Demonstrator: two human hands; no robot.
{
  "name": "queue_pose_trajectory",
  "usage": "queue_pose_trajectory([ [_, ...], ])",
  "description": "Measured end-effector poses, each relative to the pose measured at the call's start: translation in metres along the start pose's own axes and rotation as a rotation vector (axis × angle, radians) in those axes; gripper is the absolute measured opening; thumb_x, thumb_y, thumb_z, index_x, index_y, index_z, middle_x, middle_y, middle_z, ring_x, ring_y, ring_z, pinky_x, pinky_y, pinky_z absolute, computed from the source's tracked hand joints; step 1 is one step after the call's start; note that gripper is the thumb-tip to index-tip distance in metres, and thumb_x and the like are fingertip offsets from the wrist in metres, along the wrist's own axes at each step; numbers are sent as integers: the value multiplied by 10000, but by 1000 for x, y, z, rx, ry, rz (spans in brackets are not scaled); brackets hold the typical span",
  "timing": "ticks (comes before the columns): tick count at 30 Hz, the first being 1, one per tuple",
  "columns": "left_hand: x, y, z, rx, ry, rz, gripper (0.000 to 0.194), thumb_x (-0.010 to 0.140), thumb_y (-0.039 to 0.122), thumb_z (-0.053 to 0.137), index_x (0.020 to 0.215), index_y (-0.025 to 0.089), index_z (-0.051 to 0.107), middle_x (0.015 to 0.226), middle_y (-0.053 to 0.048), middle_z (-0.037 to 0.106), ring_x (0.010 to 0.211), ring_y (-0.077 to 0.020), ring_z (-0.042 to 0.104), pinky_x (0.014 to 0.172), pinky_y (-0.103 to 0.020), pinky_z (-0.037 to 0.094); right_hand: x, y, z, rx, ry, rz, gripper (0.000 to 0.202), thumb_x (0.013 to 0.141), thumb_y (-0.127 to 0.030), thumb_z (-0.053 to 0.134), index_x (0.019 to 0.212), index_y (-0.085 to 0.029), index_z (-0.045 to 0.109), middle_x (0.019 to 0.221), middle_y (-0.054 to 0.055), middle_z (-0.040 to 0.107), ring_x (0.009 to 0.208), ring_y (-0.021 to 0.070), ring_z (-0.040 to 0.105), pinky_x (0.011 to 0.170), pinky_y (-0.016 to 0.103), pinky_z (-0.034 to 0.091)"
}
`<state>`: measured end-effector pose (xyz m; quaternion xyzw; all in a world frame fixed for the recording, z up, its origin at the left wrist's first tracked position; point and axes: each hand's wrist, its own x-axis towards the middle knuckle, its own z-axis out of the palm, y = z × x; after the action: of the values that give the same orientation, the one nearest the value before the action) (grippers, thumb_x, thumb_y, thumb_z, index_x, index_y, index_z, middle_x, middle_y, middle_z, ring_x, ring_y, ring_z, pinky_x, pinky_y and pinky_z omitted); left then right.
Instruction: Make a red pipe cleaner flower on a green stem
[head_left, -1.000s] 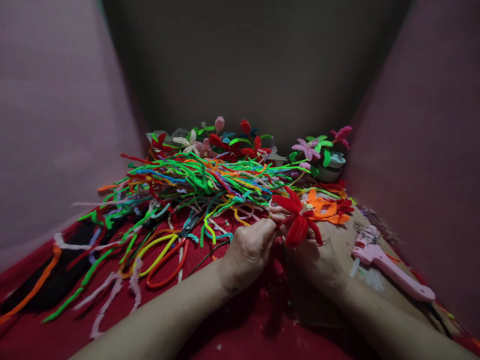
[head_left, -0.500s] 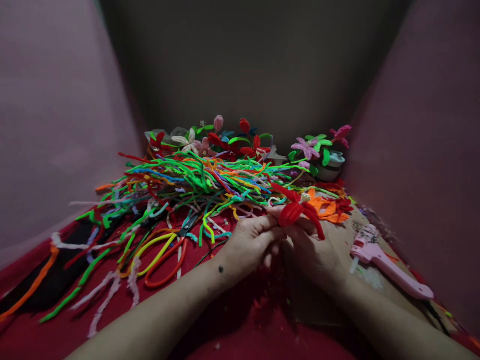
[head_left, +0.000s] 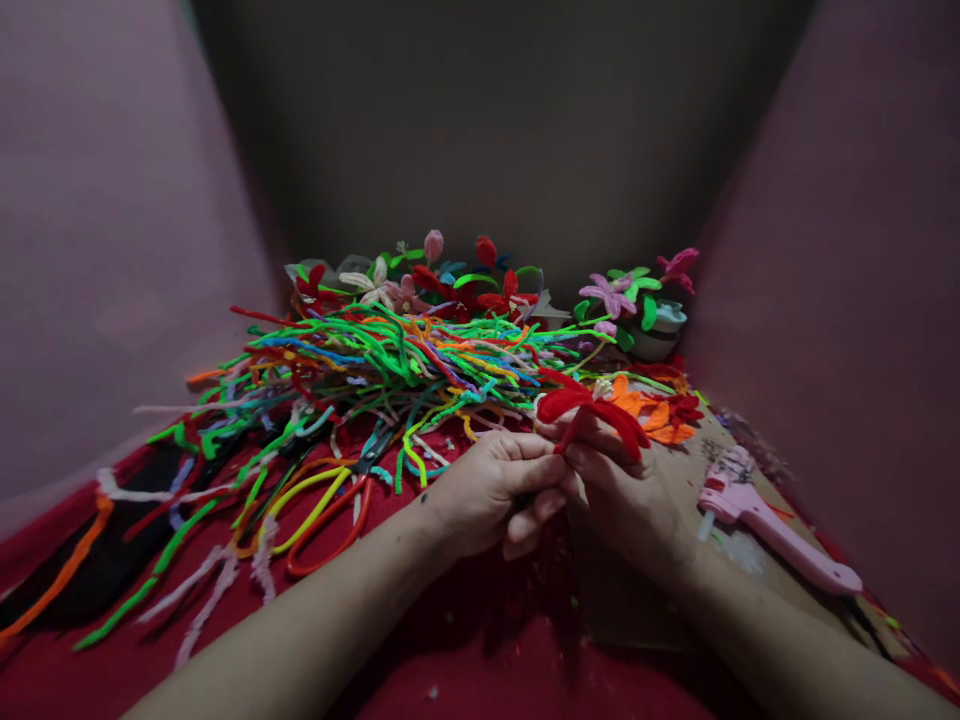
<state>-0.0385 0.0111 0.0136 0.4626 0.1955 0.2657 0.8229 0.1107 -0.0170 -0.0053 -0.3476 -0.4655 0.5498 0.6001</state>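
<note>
Between my two hands is a red pipe-cleaner flower [head_left: 589, 405], its long petals spread above my fingers. My left hand [head_left: 510, 490] is closed, thumb and forefinger pinching the red piece at the flower's base. My right hand [head_left: 619, 490] is closed round the flower's underside from the other side, its fingers partly hidden behind the petals. Both hands' fingertips meet just below the petals. Close behind the flower lie orange pipe-cleaner petals [head_left: 649, 412].
A heap of coloured pipe cleaners [head_left: 405, 350] spreads behind my hands. Scissors [head_left: 341, 510] with yellow and red handles lie left. On cardboard [head_left: 630, 610] at right rests a pink glue gun [head_left: 772, 525]. Finished flowers [head_left: 611, 293] stand at the back over a red cloth [head_left: 420, 640].
The flower has turned in my fingers, so its petals now arch up and its underside shows more. My left-hand fingers have shifted at its base. The view has moved slightly.
</note>
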Motion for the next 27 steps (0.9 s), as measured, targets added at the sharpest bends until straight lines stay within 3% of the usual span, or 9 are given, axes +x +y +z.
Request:
queue_pose_trajectory([
  [4,0,1,-4,-118,-126,-53,233,794,318,591,736,94,611,497,55,471,254,-6,300,246,-138,298,0,1,-1,67,-28,4,202,749,-275,669,951,-279,671,1031,25,682,977,233,603,820,384,489],
  [8,-2,2,-5,-236,-229,-119,208,808,294,578,749,99,619,471,63,455,249,4,248,246,-121,292,3,-1,-2,68,-138,41,228,733,-319,675,957,-278,684,1081,37,659,1078,265,549,863,423,468],
  [11,-4,1,-7,-286,-265,-167,196,788,289,604,760,96,615,472,64,457,247,8,234,238,-117,296,7,-3,-2,73,-218,56,259,711,-338,681,964,-277,677,1123,42,632,1097,277,535,862,433,466],
  [15,-4,1,-9,-252,-266,-198,205,802,301,583,763,100,601,472,64,463,240,4,242,236,-130,326,7,-4,-1,86,-204,78,408,688,-315,693,1086,-281,614,1058,53,650,1027,270,577,831,424,479],
  [17,-4,2,-8,-188,-224,-184,186,805,291,575,765,110,591,473,65,474,241,-5,266,242,-142,341,7,-3,-2,91,-189,99,392,695,-303,685,1079,-257,614,1015,57,662,969,260,602,811,413,484],
  [20,-2,4,-4,-2,-58,-109,183,805,296,562,775,116,581,501,57,499,265,-18,326,274,-156,356,7,0,-3,93,-136,120,316,723,-299,655,1032,-238,631,941,43,677,894,241,623,775,397,493],
  [24,0,6,4,408,201,57,228,804,302,546,666,121,529,515,43,502,348,-38,431,354,-153,354,11,2,-3,69,-56,117,229,713,-279,656,936,-225,661,873,35,686,875,247,616,744,393,499],
  [27,1,0,5,781,360,273,131,809,263,536,753,151,575,618,15,575,538,-96,551,524,-204,456,13,2,0,109,1,77,117,692,-223,665,809,-233,669,878,23,689,877,235,612,738,373,498],
])
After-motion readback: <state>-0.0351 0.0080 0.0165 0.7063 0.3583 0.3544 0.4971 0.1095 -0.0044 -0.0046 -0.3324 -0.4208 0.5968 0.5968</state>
